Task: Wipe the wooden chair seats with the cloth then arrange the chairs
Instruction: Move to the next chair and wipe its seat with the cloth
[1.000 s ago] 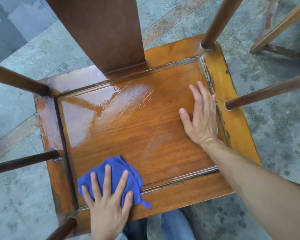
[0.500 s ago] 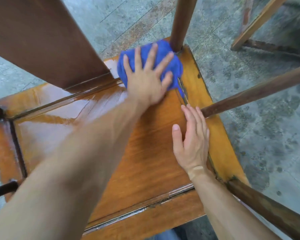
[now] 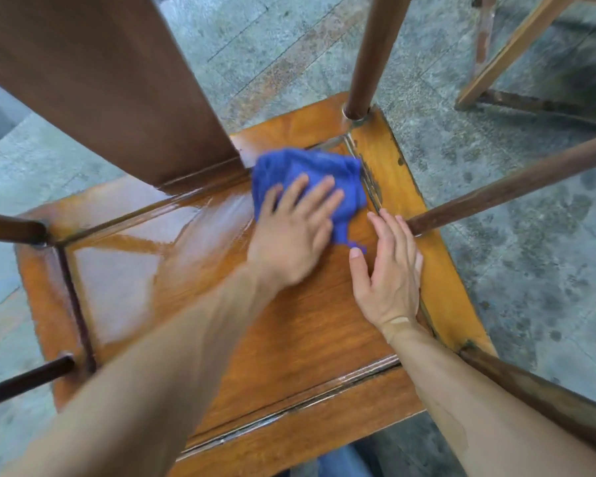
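Now the left hand [image 3: 291,235] presses flat, fingers spread, on the crumpled blue cloth [image 3: 319,180], which lies at the far right corner of the glossy orange-brown wooden chair seat [image 3: 289,332]. Just beside the cloth, the right hand [image 3: 387,270] rests open-palmed on that seat.

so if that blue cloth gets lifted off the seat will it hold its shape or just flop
Most likely it flops: the blue cloth lies bunched in soft folds under the left hand, with a loose corner trailing toward the right hand. It looks thin, so probably light. The seat shows a wet sheen, so the cloth may be damp and cling a little.
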Action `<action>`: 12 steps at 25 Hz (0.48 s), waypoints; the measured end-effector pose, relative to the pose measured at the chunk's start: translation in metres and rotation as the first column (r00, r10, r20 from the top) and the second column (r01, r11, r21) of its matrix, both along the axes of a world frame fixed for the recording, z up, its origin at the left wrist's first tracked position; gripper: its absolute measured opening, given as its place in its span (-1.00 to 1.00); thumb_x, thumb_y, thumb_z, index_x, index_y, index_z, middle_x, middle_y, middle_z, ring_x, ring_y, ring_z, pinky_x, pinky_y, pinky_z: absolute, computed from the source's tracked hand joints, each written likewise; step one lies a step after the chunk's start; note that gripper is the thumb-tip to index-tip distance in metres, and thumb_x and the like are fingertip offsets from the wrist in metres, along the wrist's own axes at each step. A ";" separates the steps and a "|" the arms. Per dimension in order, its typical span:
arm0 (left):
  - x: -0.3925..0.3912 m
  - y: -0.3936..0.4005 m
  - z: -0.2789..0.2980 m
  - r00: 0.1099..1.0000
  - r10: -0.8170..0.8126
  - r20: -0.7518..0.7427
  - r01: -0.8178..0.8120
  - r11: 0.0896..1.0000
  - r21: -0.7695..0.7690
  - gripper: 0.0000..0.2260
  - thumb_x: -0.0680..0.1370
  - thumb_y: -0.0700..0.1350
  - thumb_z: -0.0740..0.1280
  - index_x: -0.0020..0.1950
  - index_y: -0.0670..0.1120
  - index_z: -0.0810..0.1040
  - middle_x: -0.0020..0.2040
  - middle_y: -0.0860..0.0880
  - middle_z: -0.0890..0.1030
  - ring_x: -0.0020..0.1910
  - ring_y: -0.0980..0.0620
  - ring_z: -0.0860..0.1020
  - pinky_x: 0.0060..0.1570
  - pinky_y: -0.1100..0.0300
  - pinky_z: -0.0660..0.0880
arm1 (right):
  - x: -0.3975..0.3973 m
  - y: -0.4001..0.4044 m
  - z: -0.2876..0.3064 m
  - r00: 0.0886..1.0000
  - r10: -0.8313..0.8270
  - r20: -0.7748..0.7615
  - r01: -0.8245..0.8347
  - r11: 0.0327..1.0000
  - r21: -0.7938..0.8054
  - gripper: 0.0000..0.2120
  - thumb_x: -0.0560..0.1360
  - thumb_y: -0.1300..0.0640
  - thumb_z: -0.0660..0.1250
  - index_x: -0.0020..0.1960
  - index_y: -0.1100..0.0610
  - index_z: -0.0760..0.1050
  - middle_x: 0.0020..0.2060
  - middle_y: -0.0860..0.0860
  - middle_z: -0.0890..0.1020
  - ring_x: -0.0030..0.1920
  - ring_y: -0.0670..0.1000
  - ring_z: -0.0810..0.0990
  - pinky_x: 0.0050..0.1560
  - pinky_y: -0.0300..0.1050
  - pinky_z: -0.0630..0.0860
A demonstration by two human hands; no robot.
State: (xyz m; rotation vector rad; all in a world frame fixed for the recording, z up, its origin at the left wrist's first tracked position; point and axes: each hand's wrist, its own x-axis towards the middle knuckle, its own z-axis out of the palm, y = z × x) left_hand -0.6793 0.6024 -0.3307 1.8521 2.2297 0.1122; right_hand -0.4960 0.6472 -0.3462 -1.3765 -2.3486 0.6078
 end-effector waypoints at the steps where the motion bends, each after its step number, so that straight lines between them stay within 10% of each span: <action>1: 0.017 -0.032 0.003 1.000 -0.020 0.020 0.021 1.000 -0.023 -0.53 0.64 0.11 0.06 0.57 0.13 0.27 0.59 0.09 0.26 0.55 -0.12 0.26 0.45 -0.15 0.20 | 0.001 0.001 0.000 1.000 0.001 -0.003 -0.001 1.000 -0.008 -0.46 0.57 -0.11 0.14 0.49 0.07 0.33 0.50 0.03 0.38 0.54 0.08 0.27 0.45 0.13 0.25; 7: 0.047 -0.226 0.023 0.878 0.464 -0.117 -0.476 0.827 -0.299 -0.45 0.50 0.31 0.16 0.48 0.21 0.41 0.57 -0.16 0.28 0.30 -0.29 0.45 0.20 -0.16 0.35 | -0.002 0.000 0.004 1.000 0.001 0.012 -0.001 0.999 -0.039 -0.46 0.59 -0.15 0.09 0.51 0.04 0.29 0.51 0.01 0.37 0.55 0.08 0.23 0.43 0.16 0.25; 12: 0.019 -0.143 0.005 0.943 0.309 -0.125 -0.325 0.936 -0.135 -0.41 0.53 0.30 0.14 0.54 0.17 0.31 0.62 -0.18 0.17 0.57 -0.32 0.14 0.48 -0.27 0.09 | 0.000 0.000 0.002 0.999 -0.009 -0.044 0.008 1.000 -0.024 -0.45 0.59 -0.14 0.10 0.52 0.06 0.29 0.52 0.03 0.34 0.54 0.09 0.26 0.44 0.12 0.23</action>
